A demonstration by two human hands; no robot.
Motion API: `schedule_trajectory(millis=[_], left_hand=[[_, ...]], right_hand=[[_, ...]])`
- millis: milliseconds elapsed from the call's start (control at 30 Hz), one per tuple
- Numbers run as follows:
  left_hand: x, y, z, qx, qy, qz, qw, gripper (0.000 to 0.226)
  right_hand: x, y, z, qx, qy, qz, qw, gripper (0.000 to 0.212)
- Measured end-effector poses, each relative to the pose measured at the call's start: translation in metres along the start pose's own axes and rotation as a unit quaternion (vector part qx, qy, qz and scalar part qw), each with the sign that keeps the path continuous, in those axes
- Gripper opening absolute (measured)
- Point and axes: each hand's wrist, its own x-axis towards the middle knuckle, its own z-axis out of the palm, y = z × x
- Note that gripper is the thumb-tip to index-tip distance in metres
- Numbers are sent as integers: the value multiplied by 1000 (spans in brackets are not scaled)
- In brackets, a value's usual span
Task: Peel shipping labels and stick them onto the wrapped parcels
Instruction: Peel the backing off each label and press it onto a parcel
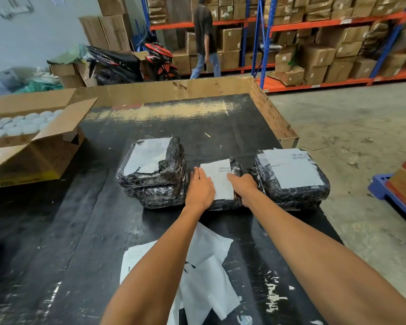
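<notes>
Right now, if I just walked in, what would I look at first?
Probably the left hand and right hand pressing a white shipping label flat onto the small middle parcel. Two bigger black-wrapped parcels, one left and one right, flank it on the black table. A red and black motorbike stands far behind.

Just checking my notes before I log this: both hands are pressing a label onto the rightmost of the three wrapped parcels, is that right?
Not quite. The head view shows the left hand and right hand pressing the label onto the middle parcel, not the rightmost. The right parcel and left parcel already carry labels.
</notes>
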Motion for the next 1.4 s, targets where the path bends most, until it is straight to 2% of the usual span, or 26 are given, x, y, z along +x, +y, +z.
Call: schedule_trajectory(millis=[100, 200, 300, 400, 467, 567, 633, 700, 767, 900, 1100, 1200, 1267, 1333, 1400], left_hand=[[-1, -4, 1, -35, 8, -2, 999, 51], [2, -12, 1, -65, 17, -9, 998, 49], [-2, -14, 4, -120, 21, 7, 993, 47], [-8, -20, 8, -252, -28, -69, 965, 56], [-7, -23, 10, -276, -54, -131, 951, 67], [-4, -17, 13, -202, -79, -124, 968, 66], [-6, -13, 19, -40, -113, -71, 990, 58], [-10, -17, 27, 125, -137, -40, 982, 60], [-17, -15, 38, 186, -145, -48, 971, 67], [-22, -11, 50, 209, -157, -54, 964, 73], [-21, -12, 52, 224, -156, -55, 961, 73], [-21, -13, 53, 224, -156, -55, 961, 72], [-20, -14, 53, 226, -155, -54, 960, 72], [-20, -14, 54, 225, -155, -51, 961, 73], [-20, -15, 55, 225, -155, -49, 961, 73]], right_hand=[[-1, -13, 0, 69, -23, -16, 997, 68], [-5, -20, 2, 55, -38, -28, 997, 63], [-10, -22, -4, 17, 3, -59, 998, 53], [-15, -34, -19, 13, 22, -78, 997, 55], [-16, -45, -37, 32, 24, -81, 996, 58], [-12, -61, -74, 90, -4, -82, 993, 65], [-11, -67, -100, 153, -24, -72, 985, 79], [-10, -70, -120, 192, -28, -68, 979, 83], [-8, -65, -147, 212, -15, -80, 974, 77], [-1, -47, -192, 211, 1, -78, 974, 59], [9, -22, -213, 181, -25, -1, 983, 65], [12, -27, -217, 164, -33, -6, 986, 46], [14, -29, -221, 170, -51, -10, 984, 40], [17, -30, -223, 153, -53, -8, 987, 43], [19, -30, -222, 73, -13, -15, 997, 55]])
